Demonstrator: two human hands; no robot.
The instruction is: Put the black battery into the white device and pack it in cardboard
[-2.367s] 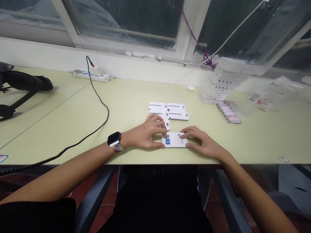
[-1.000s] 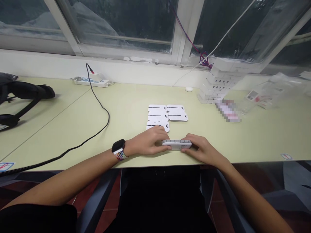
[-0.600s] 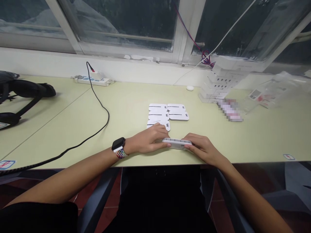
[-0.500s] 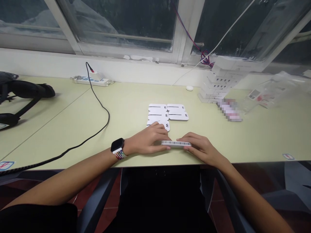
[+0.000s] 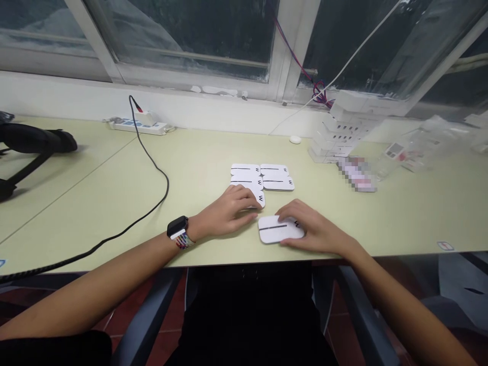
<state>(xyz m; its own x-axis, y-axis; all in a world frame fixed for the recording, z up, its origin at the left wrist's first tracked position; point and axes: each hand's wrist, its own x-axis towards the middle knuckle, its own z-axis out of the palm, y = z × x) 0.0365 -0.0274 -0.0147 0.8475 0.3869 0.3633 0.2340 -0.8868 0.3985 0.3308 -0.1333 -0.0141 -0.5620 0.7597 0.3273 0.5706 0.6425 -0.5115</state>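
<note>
My right hand grips a white flat pocket-sized device by its two long edges. The device has rounded corners and a black line along its top, with a dark mark partly hidden under my fingers; it lies face up near the table's front edge. My left hand, wearing a watch, is open, its thumb apart and its fingers over the nearest of several matching devices. These form two columns beyond my hands, and that nearest one is largely covered. Whether my left fingers press on it, I cannot tell.
A black cable curves across the table from a power strip. White boxes are stacked at the back right, near a blurred pink item and clear plastic bags. A black stand is at far left.
The device was on its edge between both hands; now it lies flat in my right hand alone. My left hand has let go and moved slightly left and away toward the other devices.
</note>
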